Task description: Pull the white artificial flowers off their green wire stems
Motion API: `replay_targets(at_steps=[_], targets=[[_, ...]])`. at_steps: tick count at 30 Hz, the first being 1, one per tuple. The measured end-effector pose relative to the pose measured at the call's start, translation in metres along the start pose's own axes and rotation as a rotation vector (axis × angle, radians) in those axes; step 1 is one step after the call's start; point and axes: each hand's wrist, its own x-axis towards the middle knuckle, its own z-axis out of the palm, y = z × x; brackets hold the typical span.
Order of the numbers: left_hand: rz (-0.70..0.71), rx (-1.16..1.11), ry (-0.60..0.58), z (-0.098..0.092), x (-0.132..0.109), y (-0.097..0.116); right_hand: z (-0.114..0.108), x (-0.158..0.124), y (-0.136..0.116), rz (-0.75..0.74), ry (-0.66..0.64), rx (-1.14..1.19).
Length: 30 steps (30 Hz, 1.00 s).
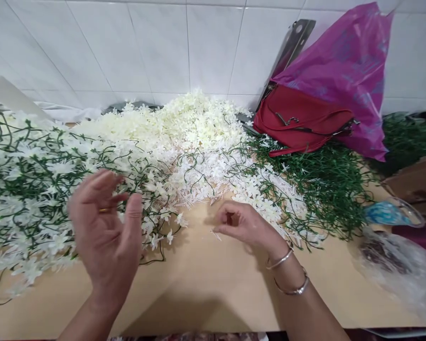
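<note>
My left hand is raised, palm turned inward, its fingers apart and slightly blurred, with nothing seen in it. Behind and beside it spreads a heap of artificial white flowers on green stems. My right hand is low over the table, thumb and forefinger pinched together. A thin white stick-like piece shows at those fingertips. Just beyond that hand lie a pile of thin white sticks and loose white blossoms. Farther back rises a mound of cream petals.
Green plastic stems are heaped at right, under a red handbag and a purple plastic bag. A blue face mask, a clear plastic bag and a cardboard box lie along the right side. A tiled wall stands behind.
</note>
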Motion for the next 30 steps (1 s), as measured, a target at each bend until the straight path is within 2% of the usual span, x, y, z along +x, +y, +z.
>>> replay_targets(at_steps=[3, 6, 8, 11, 14, 16, 20, 21, 25, 30], targets=[[0.181, 0.210, 0.122, 0.002, 0.001, -0.003, 0.001, -0.001, -0.002, -0.044, -0.071, -0.336], [0.286, 0.288, 0.079, 0.015, -0.001, -0.009, 0.000, -0.001, 0.001, -0.054, -0.094, -0.496], [0.259, 0.303, 0.044, 0.022, 0.001, -0.013, -0.002, -0.001, 0.004, -0.065, -0.086, -0.512], [0.217, 0.337, 0.065, 0.025, 0.005, -0.016, -0.006, -0.001, 0.005, -0.047, 0.047, -0.562], [0.335, 0.333, 0.086, 0.028, 0.000, -0.012, -0.006, -0.001, 0.002, -0.013, 0.221, -0.565], [0.418, 0.259, -0.035, 0.036, -0.009, -0.008, -0.005, -0.001, 0.000, -0.006, 0.288, -0.517], [0.468, 0.157, -0.560, 0.069, -0.031, -0.010, -0.003, 0.001, 0.006, 0.002, 0.420, -0.447], [0.437, 0.160, -0.621, 0.078, -0.034, -0.014, -0.003, 0.002, 0.009, 0.006, 0.464, -0.441], [0.349, 0.257, -0.701, 0.102, -0.036, -0.029, -0.003, 0.005, 0.016, 0.011, 0.595, -0.434], [0.372, 0.371, -0.684, 0.111, -0.031, -0.036, 0.000, 0.006, 0.013, -0.004, 0.657, -0.411]])
